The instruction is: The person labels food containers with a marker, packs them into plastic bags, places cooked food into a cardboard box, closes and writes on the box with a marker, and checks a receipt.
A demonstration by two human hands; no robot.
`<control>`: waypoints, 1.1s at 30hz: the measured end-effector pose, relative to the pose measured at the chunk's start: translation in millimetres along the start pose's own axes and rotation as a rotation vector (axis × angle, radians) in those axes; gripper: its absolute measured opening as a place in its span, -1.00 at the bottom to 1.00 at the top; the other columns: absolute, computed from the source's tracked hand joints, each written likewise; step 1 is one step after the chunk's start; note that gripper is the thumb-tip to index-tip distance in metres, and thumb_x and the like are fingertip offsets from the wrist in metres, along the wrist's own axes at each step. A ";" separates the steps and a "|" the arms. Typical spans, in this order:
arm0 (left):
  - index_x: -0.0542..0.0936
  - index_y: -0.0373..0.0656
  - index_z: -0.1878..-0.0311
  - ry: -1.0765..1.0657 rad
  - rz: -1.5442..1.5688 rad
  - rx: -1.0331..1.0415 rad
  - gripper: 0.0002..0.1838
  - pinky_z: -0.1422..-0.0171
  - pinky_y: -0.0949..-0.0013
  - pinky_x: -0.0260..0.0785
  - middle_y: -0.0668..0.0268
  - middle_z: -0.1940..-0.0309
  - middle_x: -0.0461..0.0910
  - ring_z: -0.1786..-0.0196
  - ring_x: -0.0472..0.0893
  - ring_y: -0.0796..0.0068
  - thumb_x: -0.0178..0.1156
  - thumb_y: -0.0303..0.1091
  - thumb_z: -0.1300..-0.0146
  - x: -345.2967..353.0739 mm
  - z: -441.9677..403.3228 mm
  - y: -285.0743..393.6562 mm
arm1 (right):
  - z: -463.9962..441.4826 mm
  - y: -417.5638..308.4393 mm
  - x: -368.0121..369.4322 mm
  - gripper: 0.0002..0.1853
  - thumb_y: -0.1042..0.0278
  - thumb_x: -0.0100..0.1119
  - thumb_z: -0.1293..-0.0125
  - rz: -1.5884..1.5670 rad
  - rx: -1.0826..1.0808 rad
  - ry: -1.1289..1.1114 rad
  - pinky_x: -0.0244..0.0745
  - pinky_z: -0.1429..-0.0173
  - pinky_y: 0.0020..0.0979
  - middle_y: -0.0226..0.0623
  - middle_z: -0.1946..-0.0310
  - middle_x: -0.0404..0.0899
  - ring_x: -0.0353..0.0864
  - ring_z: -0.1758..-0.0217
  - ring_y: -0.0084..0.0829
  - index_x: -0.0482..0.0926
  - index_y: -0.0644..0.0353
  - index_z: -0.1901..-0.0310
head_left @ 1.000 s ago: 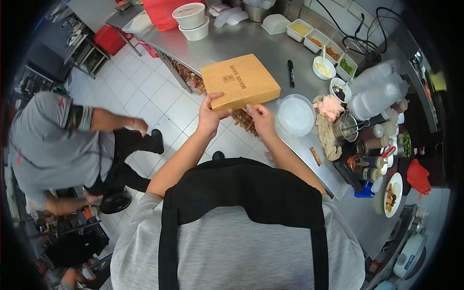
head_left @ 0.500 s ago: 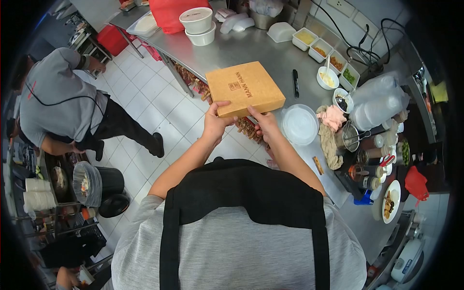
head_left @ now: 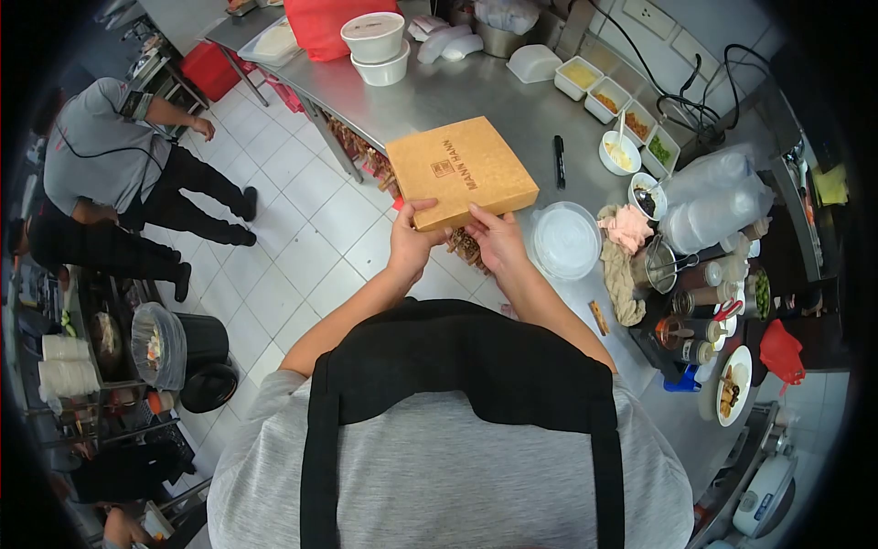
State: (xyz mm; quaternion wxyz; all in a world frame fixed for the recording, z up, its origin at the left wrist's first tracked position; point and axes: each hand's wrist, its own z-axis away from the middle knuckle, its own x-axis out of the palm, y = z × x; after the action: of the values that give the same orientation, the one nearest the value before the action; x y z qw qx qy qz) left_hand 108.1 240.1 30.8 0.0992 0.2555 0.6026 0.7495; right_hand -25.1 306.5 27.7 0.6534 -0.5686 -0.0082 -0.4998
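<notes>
A brown cardboard box (head_left: 466,172) printed "MANN HANN" is held, lid up, over the near edge of the steel table. My left hand (head_left: 412,240) grips its near left corner, thumb on the near side. My right hand (head_left: 498,240) pinches the near side to the right of the middle. Right of the box lie a black marker (head_left: 559,162) and a round clear plastic lid or container (head_left: 566,241). Two stacked white tubs (head_left: 377,50) stand beyond the box. What is inside the box is hidden.
Small trays of toppings (head_left: 637,121), a white bowl with a spoon (head_left: 620,153), cloths (head_left: 625,265), jars (head_left: 702,302) and a plate of food (head_left: 734,386) line the right. At the left are a person in grey (head_left: 101,137), another in black, and a lined bin (head_left: 157,346).
The box and both hands have shifted slightly right in view. The person in grey has moved and turned on the left, and a second person in black now shows beside them.
</notes>
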 end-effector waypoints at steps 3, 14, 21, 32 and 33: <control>0.41 -0.20 -0.05 -0.023 0.019 0.013 -0.46 0.20 0.47 0.49 0.20 0.14 0.50 0.20 0.55 0.45 0.27 -0.75 0.05 6.8 6.9 -7.8 | -6.4 10.6 -1.6 -0.54 0.59 0.20 -0.11 -0.209 -0.016 -0.049 0.45 -0.05 -0.29 -0.20 0.04 0.46 0.50 -0.01 -0.30 0.31 0.19 -0.06; 0.09 0.03 -0.31 -0.038 0.121 -0.377 -0.39 -0.05 0.19 0.42 0.18 -0.04 0.45 0.04 0.54 0.34 0.09 -0.05 -0.30 -72.1 -25.8 0.6 | -57.7 -46.3 -51.6 -0.35 0.54 0.13 0.05 0.226 0.107 -0.044 0.48 -0.09 -0.18 -0.03 -0.02 0.38 0.47 -0.05 -0.11 0.23 0.32 -0.18; 0.27 -0.05 -0.05 -0.095 0.318 -0.514 -0.63 0.07 0.24 0.50 0.26 0.09 0.50 0.13 0.58 0.33 0.16 -0.27 -0.27 -53.5 -22.0 -25.0 | -88.5 -105.8 -15.8 -0.47 0.38 0.29 0.06 1.363 -0.750 0.006 0.30 -0.23 -0.23 -0.13 -0.04 0.36 0.37 -0.16 -0.25 0.47 0.12 -0.05; 0.25 0.01 -0.13 -0.302 0.110 -0.437 -0.41 -0.19 0.09 0.27 0.23 -0.08 0.34 -0.03 0.43 0.34 0.07 0.21 -0.23 18.3 1.9 -82.5 | 142.0 -281.8 -122.0 -0.78 0.48 0.19 -0.17 0.860 -1.220 0.444 0.32 -0.08 -0.48 -0.37 0.01 0.49 0.44 -0.05 -0.56 0.57 0.18 0.12; 0.22 -0.08 -0.20 -0.193 0.211 -0.466 -0.33 -0.21 0.12 0.27 0.16 -0.10 0.33 -0.10 0.42 0.28 0.06 0.22 -0.23 -3.1 -9.4 -95.0 | 169.1 -295.2 -149.8 -0.81 0.48 0.18 -0.19 0.861 -1.236 0.528 0.34 -0.04 -0.52 -0.35 0.02 0.50 0.46 -0.01 -0.57 0.57 0.21 0.13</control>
State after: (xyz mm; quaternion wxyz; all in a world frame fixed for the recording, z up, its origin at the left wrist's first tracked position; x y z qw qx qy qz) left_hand 90.9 254.8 -61.9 0.1337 0.3572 0.3716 0.8464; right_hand -201.3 573.1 217.6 0.3359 -0.6438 0.6457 -0.2359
